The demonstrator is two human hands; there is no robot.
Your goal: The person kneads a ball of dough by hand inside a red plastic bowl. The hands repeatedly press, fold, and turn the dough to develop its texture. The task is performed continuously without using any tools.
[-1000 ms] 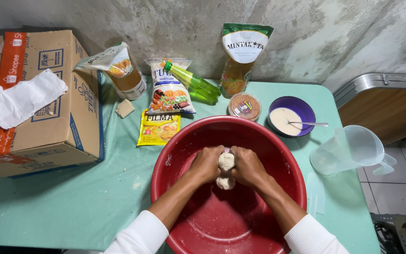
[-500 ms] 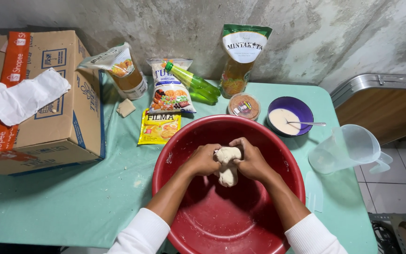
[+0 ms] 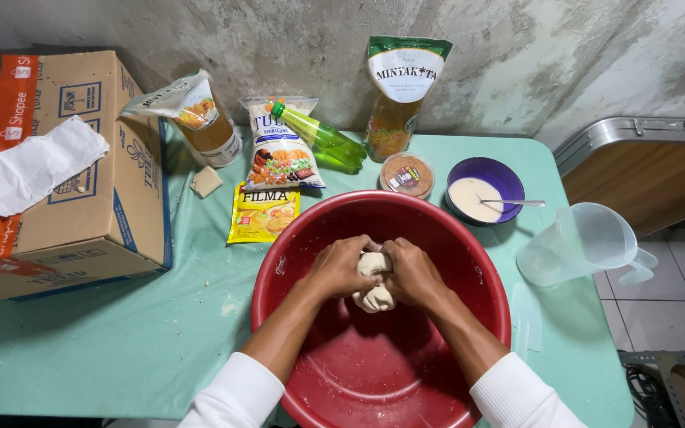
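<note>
Dough: a pale, lumpy ball of dough [image 3: 375, 282] sits over the middle of the round red plastic basin [image 3: 311, 372], squeezed between both hands; a knob of it pokes out below the fingers.
Left hand: the left hand [image 3: 342, 268] is curled around the dough's left side, fingers closed on it.
Right hand: the right hand [image 3: 412, 273] is wrapped over the right side, fingers closed on it, knuckles touching those of the left.
Change: half a second ago the dough hung longer and more stretched below the hands; now it is bunched shorter and the hands press closer together, a little lower in the basin.
Basin: it rests on the pale green table [image 3: 105, 349], its inside smeared with flour streaks.
Behind the basin: a yellow sachet [image 3: 263, 212], a printed flour bag [image 3: 279, 147], a green plastic bottle lying on its side [image 3: 323, 139], two pouches of golden oil [image 3: 399, 95] [image 3: 200, 119], a small lidded tub [image 3: 407, 174], and a purple bowl of white liquid with a spoon [image 3: 485, 190].
Right of the basin: a clear plastic jug [image 3: 588, 242], near the table edge.
Left: a brown cardboard box [image 3: 65, 174] with white crumpled paper [image 3: 33, 162] on top.
</note>
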